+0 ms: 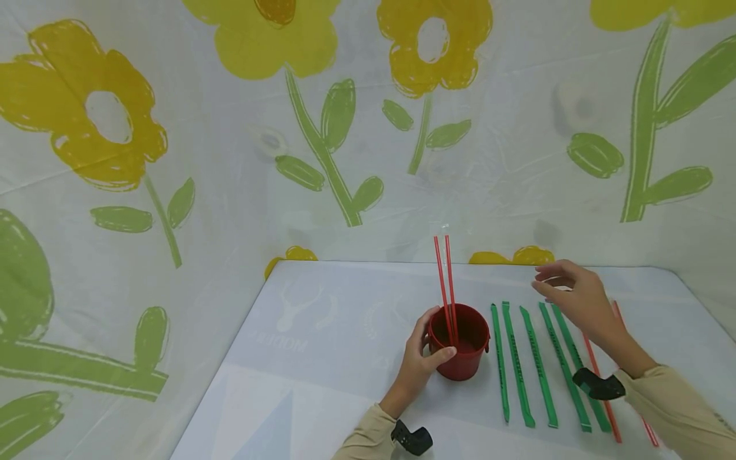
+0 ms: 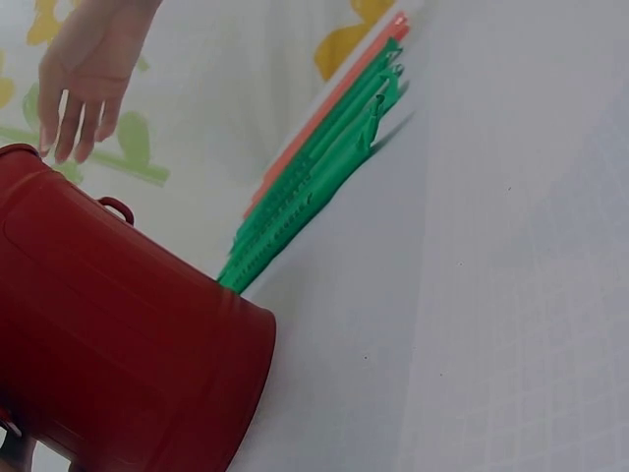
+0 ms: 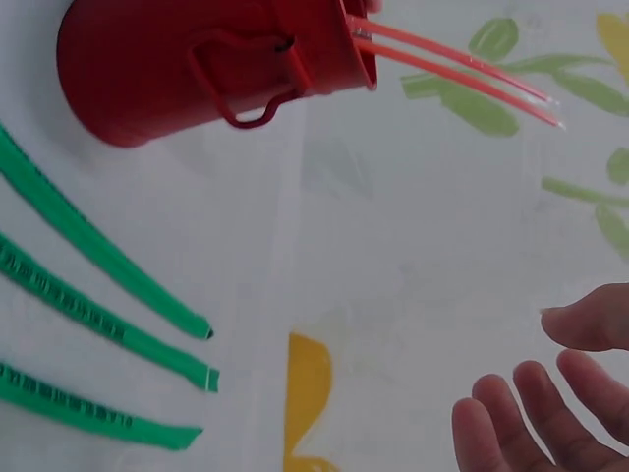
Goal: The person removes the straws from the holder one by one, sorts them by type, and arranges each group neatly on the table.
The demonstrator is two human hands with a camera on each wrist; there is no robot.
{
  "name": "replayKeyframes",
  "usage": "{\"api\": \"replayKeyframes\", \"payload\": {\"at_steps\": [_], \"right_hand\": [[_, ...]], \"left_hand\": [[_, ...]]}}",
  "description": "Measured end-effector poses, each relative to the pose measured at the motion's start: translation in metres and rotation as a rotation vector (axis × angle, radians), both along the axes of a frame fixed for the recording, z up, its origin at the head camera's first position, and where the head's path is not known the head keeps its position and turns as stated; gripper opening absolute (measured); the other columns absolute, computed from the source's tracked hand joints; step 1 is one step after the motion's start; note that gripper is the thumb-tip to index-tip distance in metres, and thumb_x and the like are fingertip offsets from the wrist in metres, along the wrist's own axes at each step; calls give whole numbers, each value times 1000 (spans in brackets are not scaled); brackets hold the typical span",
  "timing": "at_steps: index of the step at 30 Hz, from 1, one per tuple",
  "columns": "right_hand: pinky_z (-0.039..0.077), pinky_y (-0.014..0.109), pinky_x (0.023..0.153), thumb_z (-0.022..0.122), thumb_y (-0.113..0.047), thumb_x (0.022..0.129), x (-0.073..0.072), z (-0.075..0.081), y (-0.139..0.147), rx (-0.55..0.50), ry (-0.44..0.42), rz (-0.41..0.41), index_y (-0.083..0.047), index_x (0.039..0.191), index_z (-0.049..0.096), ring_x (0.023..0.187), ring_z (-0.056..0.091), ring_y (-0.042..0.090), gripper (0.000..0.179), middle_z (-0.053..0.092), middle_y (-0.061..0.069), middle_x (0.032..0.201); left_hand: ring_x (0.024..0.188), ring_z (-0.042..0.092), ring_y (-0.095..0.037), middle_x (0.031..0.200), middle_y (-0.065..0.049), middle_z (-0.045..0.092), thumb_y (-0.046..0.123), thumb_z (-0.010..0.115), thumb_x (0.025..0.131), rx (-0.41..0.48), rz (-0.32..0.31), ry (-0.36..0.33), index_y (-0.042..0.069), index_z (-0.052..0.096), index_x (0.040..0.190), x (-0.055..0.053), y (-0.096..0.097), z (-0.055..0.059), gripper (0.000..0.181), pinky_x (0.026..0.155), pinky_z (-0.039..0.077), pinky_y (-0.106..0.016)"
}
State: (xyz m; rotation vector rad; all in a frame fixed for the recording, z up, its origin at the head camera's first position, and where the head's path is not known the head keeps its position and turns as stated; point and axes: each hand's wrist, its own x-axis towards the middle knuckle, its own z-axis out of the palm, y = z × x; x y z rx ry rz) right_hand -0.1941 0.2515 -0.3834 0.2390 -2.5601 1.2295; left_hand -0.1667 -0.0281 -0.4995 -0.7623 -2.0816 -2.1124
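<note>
My left hand (image 1: 420, 353) holds a small red metal bucket (image 1: 462, 369) by its side, the thumb at the near rim and the fingers round the left. Two red straws (image 1: 441, 275) in clear wrappers stand in the bucket, leaning against its rim. My right hand (image 1: 583, 305) hovers above the far ends of the green paper-wrapped straws (image 1: 535, 367), fingers loosely bent. Nothing lies between its thumb and fingers in the right wrist view, where the bucket (image 3: 206, 69) shows its side handle. The left hand's fingers are mostly hidden in the left wrist view.
Several green wrapped straws lie side by side right of the bucket. Further right, partly under my right forearm, are red straws (image 1: 612, 418) in clear wrappers. The white table (image 1: 299, 383) ends at a hanging flower-printed cloth (image 1: 494, 185) behind and at the left.
</note>
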Motion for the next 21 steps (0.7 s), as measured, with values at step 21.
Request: {"api": "replayKeyframes", "payload": {"at_steps": [21], "right_hand": [[53,20,67,63,-24,91,-14,-1,-61,-124,-39,124,-1,113,57,90,62,26,33,63,17,106]], "left_hand": [[122,45,-25,137,-1,48,22,59,86,9,-14,-14,21,34,145,0,-1,-2,64,95,43,-41]]}}
